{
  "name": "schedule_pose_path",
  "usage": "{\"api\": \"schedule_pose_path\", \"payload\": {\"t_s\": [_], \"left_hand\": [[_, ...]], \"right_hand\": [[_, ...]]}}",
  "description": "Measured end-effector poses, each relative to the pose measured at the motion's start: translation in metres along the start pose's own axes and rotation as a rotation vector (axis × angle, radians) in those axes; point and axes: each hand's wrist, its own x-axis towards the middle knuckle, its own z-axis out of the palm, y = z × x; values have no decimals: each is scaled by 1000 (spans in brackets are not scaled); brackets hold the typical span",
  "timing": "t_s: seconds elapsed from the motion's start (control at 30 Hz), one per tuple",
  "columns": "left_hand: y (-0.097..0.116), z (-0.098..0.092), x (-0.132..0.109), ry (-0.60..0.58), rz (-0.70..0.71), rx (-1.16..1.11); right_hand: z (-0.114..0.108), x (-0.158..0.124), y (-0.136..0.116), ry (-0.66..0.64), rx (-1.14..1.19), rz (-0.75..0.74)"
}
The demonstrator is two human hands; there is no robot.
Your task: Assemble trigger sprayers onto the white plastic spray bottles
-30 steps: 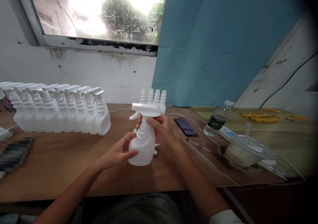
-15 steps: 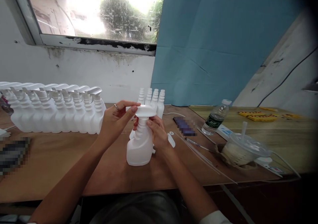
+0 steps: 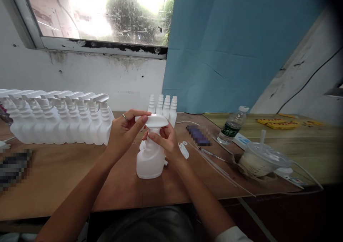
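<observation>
A white plastic spray bottle [image 3: 150,164] stands upright on the brown table in front of me, a white spray head [image 3: 156,120] on top of its ribbed neck. My left hand [image 3: 123,132] pinches the left end of the spray head between thumb and fingers. Just below the head, my right hand [image 3: 169,141] is closed around the collar and neck, its thumb across the front. Some of the right fingertips are hidden behind the bottle. Behind the hands stand several open-necked white bottles [image 3: 166,108].
A row of white spray bottles with heads [image 3: 63,124] stands at the left. To the right are a phone [image 3: 198,135], thin clear tubes [image 3: 214,167], a water bottle [image 3: 229,127] and a lidded cup with a straw [image 3: 261,159]. Loose white parts [image 3: 183,151] lie beside my right hand.
My right thumb has shifted left across the front of the neck. My left hand keeps its grip on the spray head, and the bottle stays in place.
</observation>
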Motion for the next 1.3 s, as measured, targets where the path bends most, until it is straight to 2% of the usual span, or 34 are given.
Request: {"api": "schedule_pose_path", "payload": {"t_s": [0.33, 0.47, 0.57, 0.73, 0.87, 1.07, 1.3], "left_hand": [[-1, -2, -1, 5, 8, 57], [-2, -2, -1, 5, -1, 53], [-4, -2, -2, 7, 4, 55], [-3, -2, -3, 15, 16, 71], [-1, -1, -3, 20, 35, 93], [-2, -1, -2, 32, 24, 113], [-3, -2, -4, 45, 7, 148]], "right_hand": [[1, 1, -2, -23, 9, -5], [1, 0, -2, 7, -11, -1], [2, 0, -2, -37, 13, -9], [4, -1, -2, 53, -27, 2], [0, -2, 0, -35, -11, 4], [-2, -1, 3, 10, -63, -5], [-2, -2, 2, -28, -78, 20]]}}
